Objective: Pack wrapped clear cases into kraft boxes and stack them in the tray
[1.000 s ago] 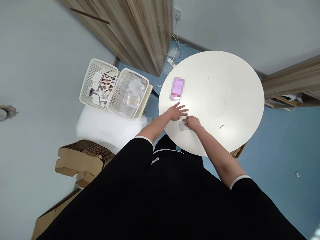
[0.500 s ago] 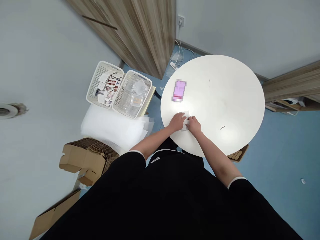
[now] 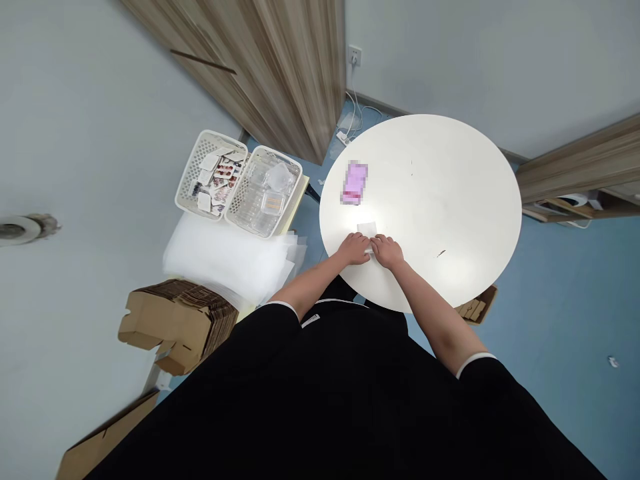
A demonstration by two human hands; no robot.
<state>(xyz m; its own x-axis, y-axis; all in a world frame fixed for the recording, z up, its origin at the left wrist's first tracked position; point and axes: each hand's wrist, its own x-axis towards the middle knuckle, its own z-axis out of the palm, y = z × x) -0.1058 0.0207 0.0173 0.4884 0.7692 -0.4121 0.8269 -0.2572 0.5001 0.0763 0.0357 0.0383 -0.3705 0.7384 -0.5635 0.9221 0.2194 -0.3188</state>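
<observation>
The small white sheet (image 3: pixel 367 229) at my fingertips (image 3: pixel 382 238) looks thin and smooth, paper or plastic, I can't tell. My tabletop (image 3: pixel 450 193) gleams, smooth and glossy; my sleeves (image 3: pixel 267 330) are matt black cloth.

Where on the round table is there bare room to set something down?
The widest bare patch of the white table lies between the purple item and the right rim, with small dark marks. The near left is crowded: the left hand and right hand sit close together at a pale sheet.
</observation>
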